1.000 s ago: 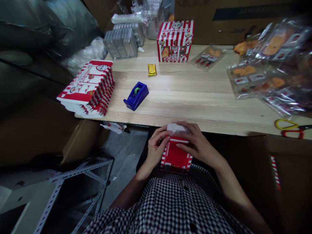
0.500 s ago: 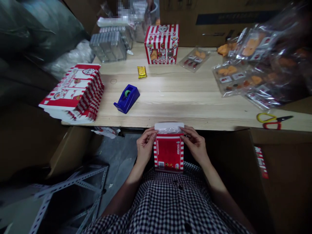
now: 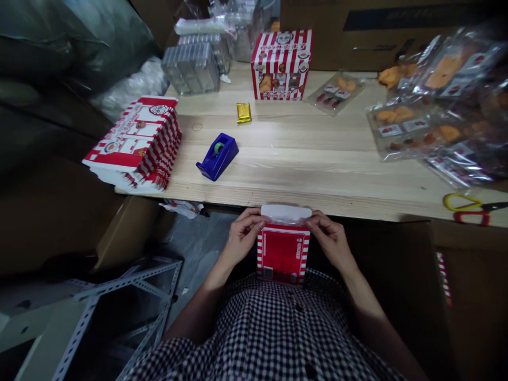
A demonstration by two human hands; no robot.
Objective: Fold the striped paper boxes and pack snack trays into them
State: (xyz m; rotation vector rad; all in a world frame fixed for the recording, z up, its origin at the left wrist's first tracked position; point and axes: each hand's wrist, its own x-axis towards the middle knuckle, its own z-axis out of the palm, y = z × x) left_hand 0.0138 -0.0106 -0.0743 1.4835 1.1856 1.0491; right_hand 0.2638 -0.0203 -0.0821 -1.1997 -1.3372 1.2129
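Note:
A small red box with red-and-white striped edges (image 3: 282, 254) stands upright on my lap, just below the table's near edge. Its white top flap (image 3: 286, 213) is raised. My left hand (image 3: 243, 236) pinches the box's upper left corner and my right hand (image 3: 331, 241) pinches its upper right corner. Both hands are closed on the box. What is inside it is hidden.
On the wooden table (image 3: 317, 164) lie a blue tape dispenser (image 3: 217, 156), a stack of flat striped boxes (image 3: 137, 142), an assembled striped box (image 3: 281, 64), a gold packet (image 3: 243, 112), clear trays (image 3: 192, 67), bagged goods (image 3: 428, 116) and scissors (image 3: 470, 209). A metal rack (image 3: 119, 307) stands lower left.
My right hand has come off the box's front and now grips its upper right corner. The box has turned to face me squarely, with its white flap up.

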